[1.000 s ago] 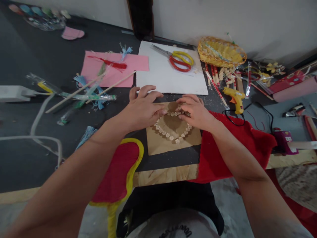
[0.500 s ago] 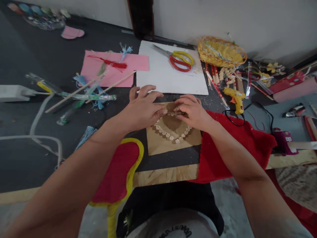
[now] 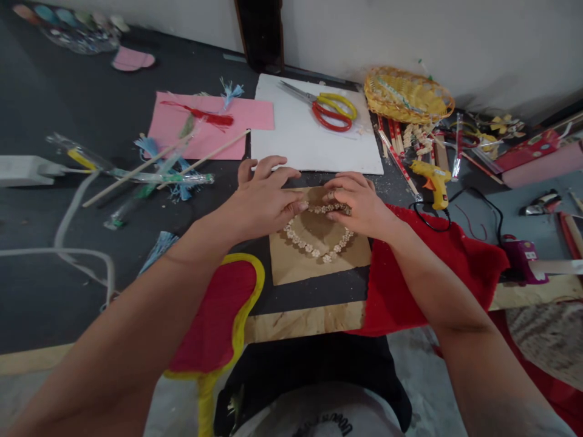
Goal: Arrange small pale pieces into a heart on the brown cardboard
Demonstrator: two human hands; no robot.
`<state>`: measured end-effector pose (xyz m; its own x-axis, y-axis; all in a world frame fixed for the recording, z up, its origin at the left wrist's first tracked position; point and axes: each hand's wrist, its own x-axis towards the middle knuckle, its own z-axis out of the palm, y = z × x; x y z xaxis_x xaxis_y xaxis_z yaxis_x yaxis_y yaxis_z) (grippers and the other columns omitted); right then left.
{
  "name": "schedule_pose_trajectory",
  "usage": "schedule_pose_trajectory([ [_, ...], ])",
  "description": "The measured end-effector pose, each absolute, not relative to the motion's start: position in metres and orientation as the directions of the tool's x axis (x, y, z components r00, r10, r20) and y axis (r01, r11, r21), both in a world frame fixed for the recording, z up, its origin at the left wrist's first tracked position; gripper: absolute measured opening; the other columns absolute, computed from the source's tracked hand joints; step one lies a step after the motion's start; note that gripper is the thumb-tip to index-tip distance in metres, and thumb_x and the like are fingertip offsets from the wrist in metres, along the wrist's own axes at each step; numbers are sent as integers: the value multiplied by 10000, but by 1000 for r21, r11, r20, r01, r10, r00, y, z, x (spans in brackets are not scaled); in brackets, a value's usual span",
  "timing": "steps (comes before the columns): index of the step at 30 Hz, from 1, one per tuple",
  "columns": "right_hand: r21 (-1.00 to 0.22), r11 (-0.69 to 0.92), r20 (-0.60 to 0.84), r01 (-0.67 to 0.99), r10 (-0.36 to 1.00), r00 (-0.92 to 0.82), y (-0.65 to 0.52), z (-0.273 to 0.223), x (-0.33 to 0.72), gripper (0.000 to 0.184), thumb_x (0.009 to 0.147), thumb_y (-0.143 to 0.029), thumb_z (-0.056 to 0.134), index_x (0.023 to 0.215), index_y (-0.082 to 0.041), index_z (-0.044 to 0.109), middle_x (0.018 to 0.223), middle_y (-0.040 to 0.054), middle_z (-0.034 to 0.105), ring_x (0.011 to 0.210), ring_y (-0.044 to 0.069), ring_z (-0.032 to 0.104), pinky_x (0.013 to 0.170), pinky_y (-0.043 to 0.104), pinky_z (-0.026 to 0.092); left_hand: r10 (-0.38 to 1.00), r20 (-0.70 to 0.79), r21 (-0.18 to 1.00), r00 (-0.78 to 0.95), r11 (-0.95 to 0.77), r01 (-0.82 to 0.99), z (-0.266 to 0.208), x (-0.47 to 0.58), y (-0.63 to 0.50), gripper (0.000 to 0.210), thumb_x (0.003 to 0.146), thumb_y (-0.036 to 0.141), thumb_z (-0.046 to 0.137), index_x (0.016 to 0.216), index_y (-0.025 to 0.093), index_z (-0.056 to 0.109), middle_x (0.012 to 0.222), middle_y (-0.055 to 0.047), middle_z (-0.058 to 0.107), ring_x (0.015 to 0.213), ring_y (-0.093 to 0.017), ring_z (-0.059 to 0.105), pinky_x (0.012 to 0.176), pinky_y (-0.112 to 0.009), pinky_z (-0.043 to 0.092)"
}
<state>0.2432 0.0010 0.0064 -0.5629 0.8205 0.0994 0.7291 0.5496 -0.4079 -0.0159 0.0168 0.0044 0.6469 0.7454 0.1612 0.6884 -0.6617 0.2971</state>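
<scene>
A heart-like loop of small pale flower trim [image 3: 311,249] lies on a square of brown cardboard [image 3: 291,273] at the table's front. My left hand [image 3: 268,197] is over the cardboard's left upper corner, its fingers spread and its thumb tip at the trim's upper left. At the upper right of the loop, my right hand [image 3: 357,206] has its fingers bent, thumb and forefinger closed around a part of the trim. Its fingertips partly hide that stretch.
Red-and-yellow-handled scissors [image 3: 332,109] lie on a white board [image 3: 282,145] beyond my hands. Rightward are a yellow glue gun [image 3: 435,182], a wicker basket [image 3: 410,97] and red cloth [image 3: 410,267]. A yellow-edged red paddle shape [image 3: 218,309] overlaps the front edge at left.
My right hand has shifted slightly to the right along the loop, showing more of the trim between the two hands. My left hand stays in place.
</scene>
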Motion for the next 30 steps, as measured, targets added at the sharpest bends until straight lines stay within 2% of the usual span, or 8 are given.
schedule_pose_trajectory([
  [11,-415,561,102,716,811,-577,2,4,244,124,913,-273,668,1000,-255,755,1353,69,662,1387,336,439,1117,572,344,746,179,273,641,-664,696,2,-15,16,334,1023,406,472,999,279,779,1408,-70,578,1473,-345,324,1170,-579,279],
  [19,-412,565,111,714,810,-576,2,5,244,142,882,-287,689,1007,-251,746,1362,71,659,1365,344,457,1094,576,360,705,226,282,672,-708,648,10,-15,14,301,980,428,533,1116,265,747,1374,-80,610,1440,-352,367,1168,-564,294],
  [25,-399,564,115,723,813,-571,1,5,240,163,881,-263,687,1034,-263,747,1336,65,671,1369,331,460,1113,559,345,727,255,328,637,-685,651,10,-4,7,231,947,371,549,978,275,757,1361,-47,609,1447,-353,355,1182,-592,245],
  [30,-390,557,106,733,818,-565,1,4,239,171,885,-276,684,1044,-270,747,1339,62,667,1367,338,456,1100,561,345,730,258,341,633,-682,647,5,3,7,189,912,301,583,947,282,768,1348,-43,605,1448,-352,339,1185,-599,227],
])
